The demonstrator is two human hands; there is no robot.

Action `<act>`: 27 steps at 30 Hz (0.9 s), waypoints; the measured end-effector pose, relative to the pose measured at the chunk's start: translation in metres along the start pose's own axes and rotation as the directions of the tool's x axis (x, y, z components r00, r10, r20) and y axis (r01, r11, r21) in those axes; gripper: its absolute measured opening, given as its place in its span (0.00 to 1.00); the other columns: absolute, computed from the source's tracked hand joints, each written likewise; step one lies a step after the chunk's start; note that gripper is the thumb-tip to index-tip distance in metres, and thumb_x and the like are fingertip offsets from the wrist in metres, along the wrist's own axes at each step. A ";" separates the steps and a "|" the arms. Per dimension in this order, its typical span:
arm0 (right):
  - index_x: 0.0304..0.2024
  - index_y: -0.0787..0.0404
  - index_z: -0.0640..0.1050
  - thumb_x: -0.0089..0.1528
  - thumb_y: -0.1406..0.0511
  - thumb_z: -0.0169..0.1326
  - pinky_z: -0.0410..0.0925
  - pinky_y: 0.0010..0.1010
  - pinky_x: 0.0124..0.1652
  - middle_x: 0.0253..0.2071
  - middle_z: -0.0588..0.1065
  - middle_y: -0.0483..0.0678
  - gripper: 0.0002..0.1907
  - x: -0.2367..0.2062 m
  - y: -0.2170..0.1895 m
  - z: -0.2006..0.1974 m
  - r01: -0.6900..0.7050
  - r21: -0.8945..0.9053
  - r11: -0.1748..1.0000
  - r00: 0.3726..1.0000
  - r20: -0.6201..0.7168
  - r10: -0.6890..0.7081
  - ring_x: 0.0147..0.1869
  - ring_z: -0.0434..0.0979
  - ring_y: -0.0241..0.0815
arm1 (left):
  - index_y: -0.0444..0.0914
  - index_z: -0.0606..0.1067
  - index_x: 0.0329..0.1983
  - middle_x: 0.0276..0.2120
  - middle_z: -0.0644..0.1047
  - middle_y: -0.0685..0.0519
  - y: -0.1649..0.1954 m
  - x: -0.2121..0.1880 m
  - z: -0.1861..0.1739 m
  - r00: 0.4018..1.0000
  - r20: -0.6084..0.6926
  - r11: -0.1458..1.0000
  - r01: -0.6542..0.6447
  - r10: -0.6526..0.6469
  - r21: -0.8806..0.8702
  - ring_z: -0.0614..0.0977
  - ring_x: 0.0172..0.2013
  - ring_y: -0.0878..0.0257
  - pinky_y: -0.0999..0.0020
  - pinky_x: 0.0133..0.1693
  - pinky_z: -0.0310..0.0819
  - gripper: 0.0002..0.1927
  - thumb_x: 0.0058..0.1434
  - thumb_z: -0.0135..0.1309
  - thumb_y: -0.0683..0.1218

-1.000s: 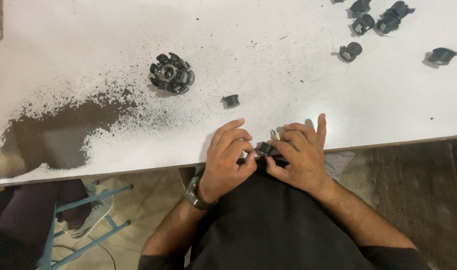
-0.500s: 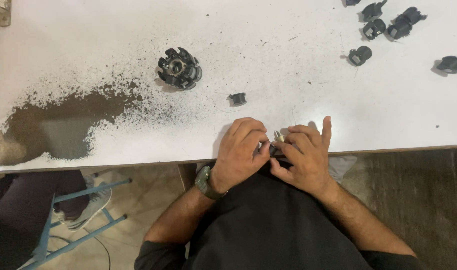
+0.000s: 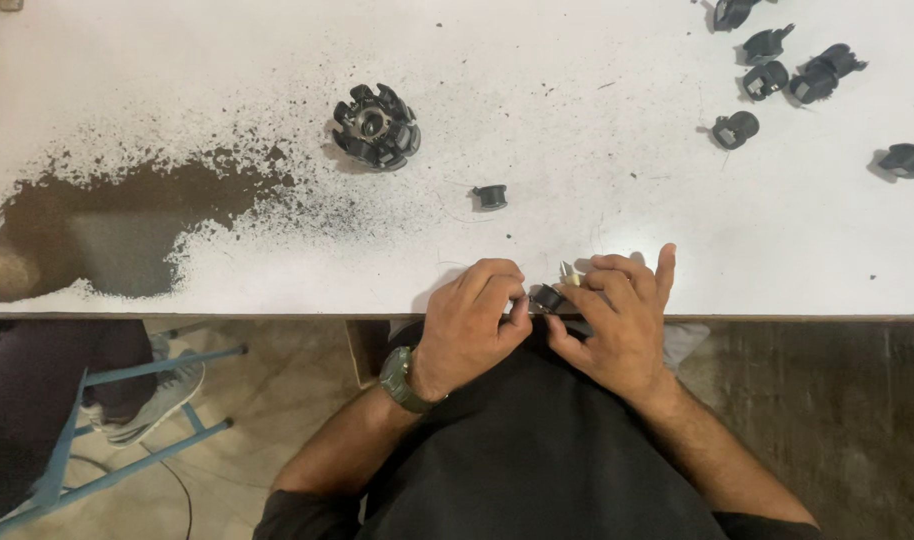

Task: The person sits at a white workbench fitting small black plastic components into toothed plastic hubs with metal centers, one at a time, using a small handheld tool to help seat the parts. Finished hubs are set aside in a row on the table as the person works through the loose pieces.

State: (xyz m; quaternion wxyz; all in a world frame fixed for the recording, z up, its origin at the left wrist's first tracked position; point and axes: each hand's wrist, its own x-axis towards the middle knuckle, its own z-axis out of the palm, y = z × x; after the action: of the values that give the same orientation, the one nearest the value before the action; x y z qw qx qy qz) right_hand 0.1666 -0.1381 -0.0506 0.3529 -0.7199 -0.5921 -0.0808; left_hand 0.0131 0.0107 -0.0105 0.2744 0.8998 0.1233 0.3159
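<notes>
At the near edge of the white table (image 3: 597, 170), my left hand (image 3: 469, 322) and my right hand (image 3: 617, 318) meet on one small black plastic part (image 3: 548, 298). Both pinch it between thumb and fingers. A small pale tip (image 3: 569, 272) sticks up beside the right fingers. My left wrist wears a dark watch (image 3: 402, 378). Farther out on the table sit a round black slotted hub with a metal centre (image 3: 376, 126) and a small black ring-shaped piece (image 3: 491, 196).
Several loose black plastic parts (image 3: 777, 75) lie at the far right of the table. The table's paint is worn off in a dark patch (image 3: 107, 225) at the left. A blue stool frame (image 3: 107, 440) and another person's shoe (image 3: 157, 400) are under the table's left side.
Both hands stayed closed on the small black part at the table edge. The view shifted slightly, so the table's objects sit a little lower and further right in frame.
</notes>
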 end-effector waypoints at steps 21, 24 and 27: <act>0.43 0.64 0.75 0.57 0.76 0.62 0.63 0.57 0.70 0.40 0.76 0.52 0.13 -0.019 -0.017 0.018 0.046 0.330 0.943 0.978 -0.209 0.025 0.50 0.81 0.49 | 0.35 0.71 0.37 0.27 0.78 0.51 0.009 -0.010 0.008 0.933 0.156 0.874 0.358 -0.323 -0.328 0.81 0.27 0.60 0.65 0.30 0.75 0.07 0.61 0.58 0.41; 0.43 0.64 0.75 0.56 0.76 0.62 0.63 0.58 0.70 0.41 0.76 0.53 0.14 -0.016 -0.018 0.014 0.051 0.311 0.949 0.981 -0.193 0.010 0.50 0.80 0.49 | 0.36 0.71 0.37 0.26 0.77 0.52 0.007 -0.011 0.010 0.923 0.188 0.863 0.382 -0.336 -0.332 0.80 0.26 0.61 0.66 0.29 0.75 0.06 0.61 0.58 0.41; 0.43 0.63 0.76 0.55 0.76 0.63 0.63 0.57 0.70 0.40 0.76 0.52 0.15 -0.013 -0.020 0.012 0.061 0.297 0.953 0.984 -0.181 -0.007 0.51 0.80 0.49 | 0.36 0.71 0.35 0.25 0.76 0.52 0.006 -0.012 0.011 0.932 0.169 0.871 0.359 -0.320 -0.334 0.79 0.26 0.61 0.65 0.29 0.73 0.07 0.61 0.58 0.41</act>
State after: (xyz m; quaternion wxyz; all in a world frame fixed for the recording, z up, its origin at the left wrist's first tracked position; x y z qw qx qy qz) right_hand 0.1415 -0.1398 -0.0582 0.5085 -0.6372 -0.5761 -0.0595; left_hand 0.0114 -0.0035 -0.0206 0.4917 0.8144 0.2046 0.2304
